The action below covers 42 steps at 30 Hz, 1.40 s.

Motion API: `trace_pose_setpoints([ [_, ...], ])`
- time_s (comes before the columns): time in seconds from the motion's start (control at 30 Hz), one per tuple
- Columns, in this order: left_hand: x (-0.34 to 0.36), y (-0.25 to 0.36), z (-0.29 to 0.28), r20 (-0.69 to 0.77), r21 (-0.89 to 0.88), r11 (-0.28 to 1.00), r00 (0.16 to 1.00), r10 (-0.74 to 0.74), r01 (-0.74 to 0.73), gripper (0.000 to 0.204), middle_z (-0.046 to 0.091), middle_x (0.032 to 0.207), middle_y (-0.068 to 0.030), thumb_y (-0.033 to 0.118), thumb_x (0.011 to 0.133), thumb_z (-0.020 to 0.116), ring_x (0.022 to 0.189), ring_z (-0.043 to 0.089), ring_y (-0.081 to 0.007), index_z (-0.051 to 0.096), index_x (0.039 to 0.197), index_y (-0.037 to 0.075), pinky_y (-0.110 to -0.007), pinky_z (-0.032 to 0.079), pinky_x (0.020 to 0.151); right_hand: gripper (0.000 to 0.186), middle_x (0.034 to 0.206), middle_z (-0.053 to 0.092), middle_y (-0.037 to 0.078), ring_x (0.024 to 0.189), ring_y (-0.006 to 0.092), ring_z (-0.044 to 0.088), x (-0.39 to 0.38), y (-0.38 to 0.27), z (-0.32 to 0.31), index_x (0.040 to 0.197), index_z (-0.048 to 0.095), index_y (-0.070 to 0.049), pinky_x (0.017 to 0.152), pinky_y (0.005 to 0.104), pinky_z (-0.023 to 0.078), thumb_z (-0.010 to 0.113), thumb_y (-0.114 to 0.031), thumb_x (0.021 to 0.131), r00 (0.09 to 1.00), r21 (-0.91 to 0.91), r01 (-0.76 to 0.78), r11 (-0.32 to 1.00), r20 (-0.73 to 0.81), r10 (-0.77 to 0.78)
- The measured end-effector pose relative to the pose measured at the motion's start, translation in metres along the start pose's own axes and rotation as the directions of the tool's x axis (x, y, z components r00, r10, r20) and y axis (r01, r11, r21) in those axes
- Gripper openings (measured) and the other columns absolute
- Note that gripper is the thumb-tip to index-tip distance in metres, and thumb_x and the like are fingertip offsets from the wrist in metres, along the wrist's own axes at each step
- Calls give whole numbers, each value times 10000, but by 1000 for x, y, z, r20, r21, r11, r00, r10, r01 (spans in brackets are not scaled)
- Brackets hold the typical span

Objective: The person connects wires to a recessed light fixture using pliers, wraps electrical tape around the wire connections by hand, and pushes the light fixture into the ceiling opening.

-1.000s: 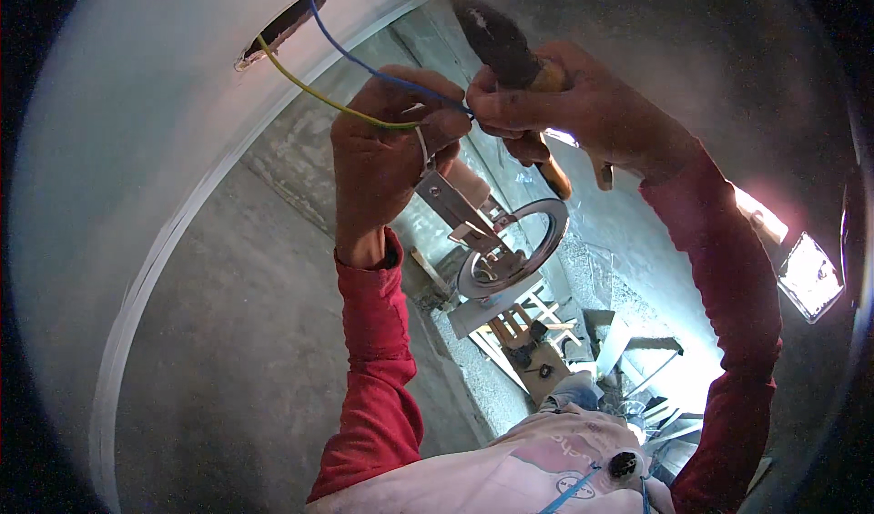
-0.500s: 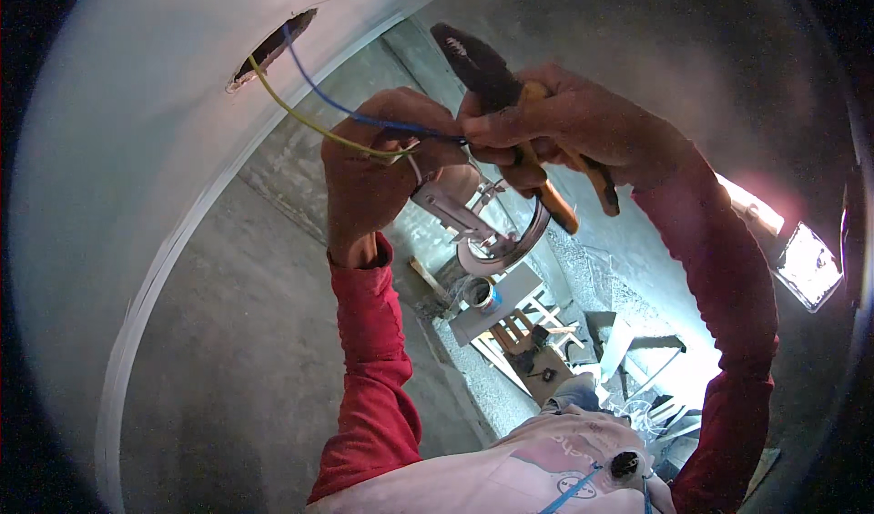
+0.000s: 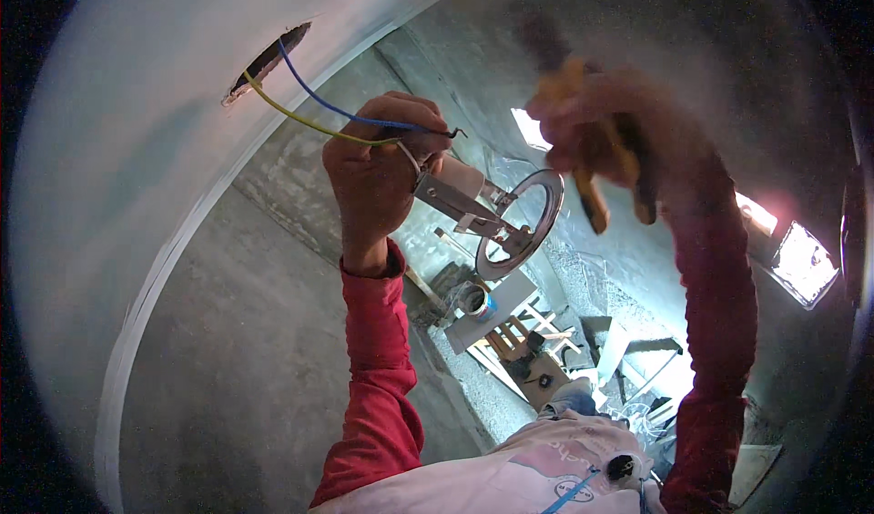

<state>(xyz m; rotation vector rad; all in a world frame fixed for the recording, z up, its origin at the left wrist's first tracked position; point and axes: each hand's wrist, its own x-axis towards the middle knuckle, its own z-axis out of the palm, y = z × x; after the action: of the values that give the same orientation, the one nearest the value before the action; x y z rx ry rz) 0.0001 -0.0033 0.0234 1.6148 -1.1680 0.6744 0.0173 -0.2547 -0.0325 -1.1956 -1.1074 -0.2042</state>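
My left hand (image 3: 371,186) is closed around a light fitting (image 3: 451,204) with a metal bracket and round ring, pinching a blue wire (image 3: 329,104) and a yellow-green wire (image 3: 283,111). Both wires hang from a cut hole (image 3: 269,59) in the white ceiling. A bent, dark wire tip pokes up past my left fingers. My right hand (image 3: 646,118), blurred, grips orange-and-black pliers (image 3: 594,206), held apart from the wires at the upper right.
Below lie a board table (image 3: 469,323) with a bucket (image 3: 478,305), pieces of timber, offcuts and coiled cable. Grey plastered walls (image 3: 237,350) surround me, with bright openings (image 3: 801,264) at the right. My white apron (image 3: 537,459) shows at the bottom.
My right hand with the pliers has pulled away rightward from the blue wire's end, exposing a bent tip. My left hand still holds the fitting and wires, slightly lower than at first.
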Motion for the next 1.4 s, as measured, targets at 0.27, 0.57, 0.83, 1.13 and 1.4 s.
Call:
trace_pose_setpoints([
  [0.27,-2,12,0,3,-146,987,997,-75,75,115,631,837,-126,-6,795,742,588,589,-110,641,842,-32,-211,453,470,299,935,613,121,711,178,646,-39,59,-42,1195,493,-107,635,360,554,569,-240,938,818,394,-133,910,-475,325],
  [0.57,-2,13,9,44,-497,868,999,27,-1,223,561,797,-128,7,797,742,496,488,-99,538,885,24,-204,409,412,219,706,583,67,602,138,551,-9,35,22,889,568,-31,556,312,463,748,-144,835,918,-831,49,555,-181,-352],
  [0.83,-1,18,9,-6,-500,866,1000,23,-23,206,569,816,-124,14,825,715,490,464,-72,518,878,43,-183,399,411,255,844,607,106,741,220,604,19,39,41,959,599,-4,657,341,477,769,-46,775,905,-625,296,723,-60,-422],
  [1.13,6,31,10,59,-529,841,994,-96,113,202,558,804,-97,12,824,715,508,491,-74,523,880,37,-190,400,421,270,864,594,100,757,218,598,21,35,43,984,602,0,665,340,467,762,-25,768,928,-517,331,790,25,-372],
  [1.4,8,32,16,92,-499,858,992,-89,123,207,525,770,-53,62,848,720,504,491,-75,517,890,51,-201,391,424,260,842,578,98,719,233,581,20,31,37,973,599,-2,634,352,454,757,-22,769,892,-505,408,760,43,-450],
])
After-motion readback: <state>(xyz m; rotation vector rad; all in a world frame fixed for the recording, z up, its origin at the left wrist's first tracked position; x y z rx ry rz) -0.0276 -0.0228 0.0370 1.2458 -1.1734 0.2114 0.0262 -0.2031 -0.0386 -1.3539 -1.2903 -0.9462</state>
